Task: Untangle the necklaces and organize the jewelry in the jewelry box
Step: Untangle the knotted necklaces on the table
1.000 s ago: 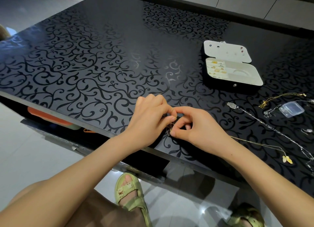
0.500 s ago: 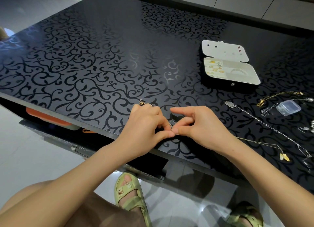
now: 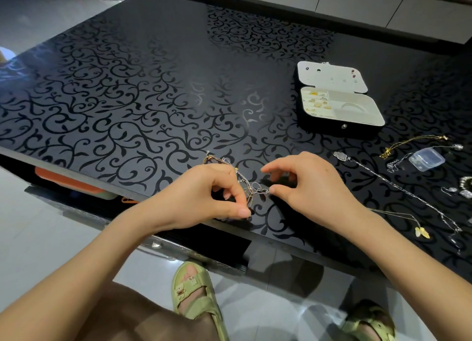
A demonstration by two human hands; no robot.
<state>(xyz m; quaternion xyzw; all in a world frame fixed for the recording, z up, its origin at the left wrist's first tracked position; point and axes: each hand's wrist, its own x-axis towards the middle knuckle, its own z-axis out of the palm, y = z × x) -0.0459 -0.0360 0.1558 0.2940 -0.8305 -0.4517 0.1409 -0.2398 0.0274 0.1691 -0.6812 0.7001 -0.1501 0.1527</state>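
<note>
A knot of thin gold and silver necklace chains (image 3: 251,187) hangs between my hands just above the near edge of the black patterned table (image 3: 127,105). My left hand (image 3: 204,195) pinches the knot's left side, and loose chain ends trail over its knuckles. My right hand (image 3: 306,185) pinches a strand on the right side with thumb and finger. The open jewelry box (image 3: 339,111), black outside and cream inside, stands at the back right with small gold pieces in its left compartments.
Right of my hands lie a long silver chain (image 3: 398,187), a gold chain with a leaf pendant (image 3: 422,232), a gold necklace (image 3: 408,142), a small clear plastic case (image 3: 426,159) and sparkly pieces (image 3: 459,190). My sandalled feet are below the table edge.
My hands have drawn apart, stretching the knot open between them. More loose chain shows over my left knuckles.
</note>
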